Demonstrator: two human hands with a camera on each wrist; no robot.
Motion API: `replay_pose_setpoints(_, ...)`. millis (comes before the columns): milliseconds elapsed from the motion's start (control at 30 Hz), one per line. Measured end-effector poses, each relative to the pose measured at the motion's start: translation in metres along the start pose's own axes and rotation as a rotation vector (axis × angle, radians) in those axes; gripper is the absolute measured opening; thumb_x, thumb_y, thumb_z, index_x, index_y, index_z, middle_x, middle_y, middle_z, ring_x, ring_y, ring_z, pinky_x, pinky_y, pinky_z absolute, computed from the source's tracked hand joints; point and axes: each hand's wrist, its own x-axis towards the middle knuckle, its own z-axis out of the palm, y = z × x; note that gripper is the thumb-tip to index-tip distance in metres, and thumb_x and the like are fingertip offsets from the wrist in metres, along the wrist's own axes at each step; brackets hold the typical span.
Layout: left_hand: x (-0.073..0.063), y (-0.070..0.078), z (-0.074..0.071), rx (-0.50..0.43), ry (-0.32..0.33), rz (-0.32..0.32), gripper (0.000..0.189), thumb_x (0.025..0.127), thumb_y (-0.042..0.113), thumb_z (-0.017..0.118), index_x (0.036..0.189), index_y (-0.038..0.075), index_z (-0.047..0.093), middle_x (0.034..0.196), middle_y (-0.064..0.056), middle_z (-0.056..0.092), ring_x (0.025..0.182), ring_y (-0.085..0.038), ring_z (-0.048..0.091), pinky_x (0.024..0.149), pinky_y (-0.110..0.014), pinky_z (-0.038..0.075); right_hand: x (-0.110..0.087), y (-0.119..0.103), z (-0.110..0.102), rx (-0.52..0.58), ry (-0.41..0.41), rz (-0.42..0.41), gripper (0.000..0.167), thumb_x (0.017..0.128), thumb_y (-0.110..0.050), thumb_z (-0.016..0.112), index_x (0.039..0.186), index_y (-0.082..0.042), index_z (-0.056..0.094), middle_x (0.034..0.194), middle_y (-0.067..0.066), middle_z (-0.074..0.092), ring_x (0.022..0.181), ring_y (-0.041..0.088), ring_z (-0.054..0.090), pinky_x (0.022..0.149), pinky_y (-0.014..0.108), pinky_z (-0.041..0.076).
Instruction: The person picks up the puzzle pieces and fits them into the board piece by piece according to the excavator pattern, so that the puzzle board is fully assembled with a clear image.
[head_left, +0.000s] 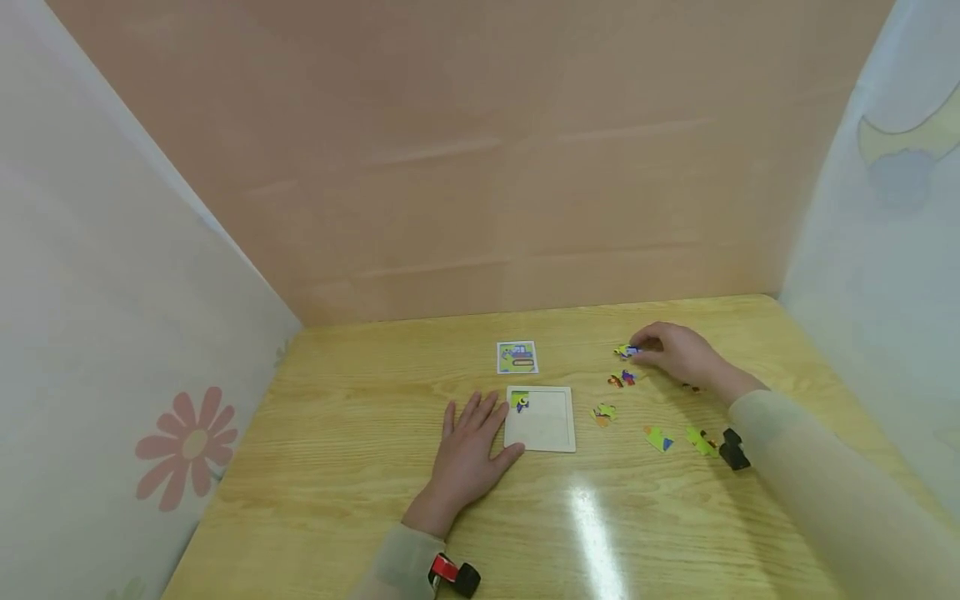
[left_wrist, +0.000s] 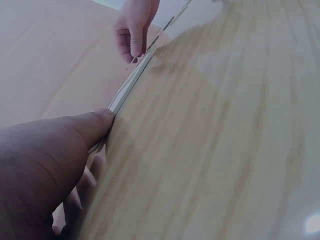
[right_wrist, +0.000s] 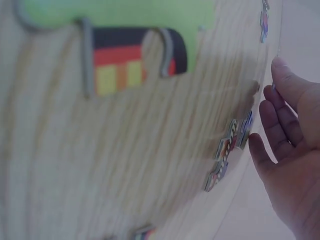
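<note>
My left hand (head_left: 467,460) lies flat on the table, its fingers along the left side of a white square puzzle tray (head_left: 546,427). The thumb (left_wrist: 97,121) rests on the tray's near edge. One corner puzzle piece (head_left: 520,402), green with an eye shape, sits in the tray's top left. To the right, my right hand (head_left: 678,352) pinches a puzzle piece (head_left: 633,351) between thumb and index finger, low over the table. Another yellow-green puzzle piece (head_left: 622,351) shows just left of those fingertips; the held one is mostly hidden.
A small picture card (head_left: 517,357) lies behind the tray. Loose pieces lie to the right: a red and blue one (head_left: 622,379), a green and orange one (head_left: 603,414), a green one with a blue corner (head_left: 659,439), and several striped pieces (right_wrist: 222,155) beneath the right hand.
</note>
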Motion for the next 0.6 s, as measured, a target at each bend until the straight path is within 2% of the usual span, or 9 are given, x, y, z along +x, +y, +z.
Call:
replay_pose_setpoints(267, 0.003, -0.003, 0.0, 0.018, 0.012, -0.006, 0.072, 0.108, 0.058, 0.065, 0.164, 0.015, 0.056, 0.175, -0.008, 0.042, 0.166, -0.033, 0.027, 0.134, -0.066, 0.008, 0.001, -0.009, 0.0, 0.011, 0.045, -0.002, 0.028, 0.108, -0.02, 0.075, 0.128, -0.001, 0.077, 0.131, 0.023, 0.073, 0.124, 0.048, 0.065, 0.106, 0.069, 0.051)
replay_pose_setpoints(600, 0.007, -0.003, 0.001, 0.014, 0.004, -0.008, 0.072, 0.108, 0.058, 0.064, 0.165, 0.015, 0.055, 0.175, -0.008, 0.041, 0.166, -0.033, 0.027, 0.134, -0.066, 0.007, -0.004, -0.039, 0.002, 0.021, 0.112, 0.015, 0.032, 0.108, -0.025, 0.076, 0.131, -0.002, 0.077, 0.136, 0.024, 0.072, 0.13, 0.05, 0.062, 0.109, 0.073, 0.047)
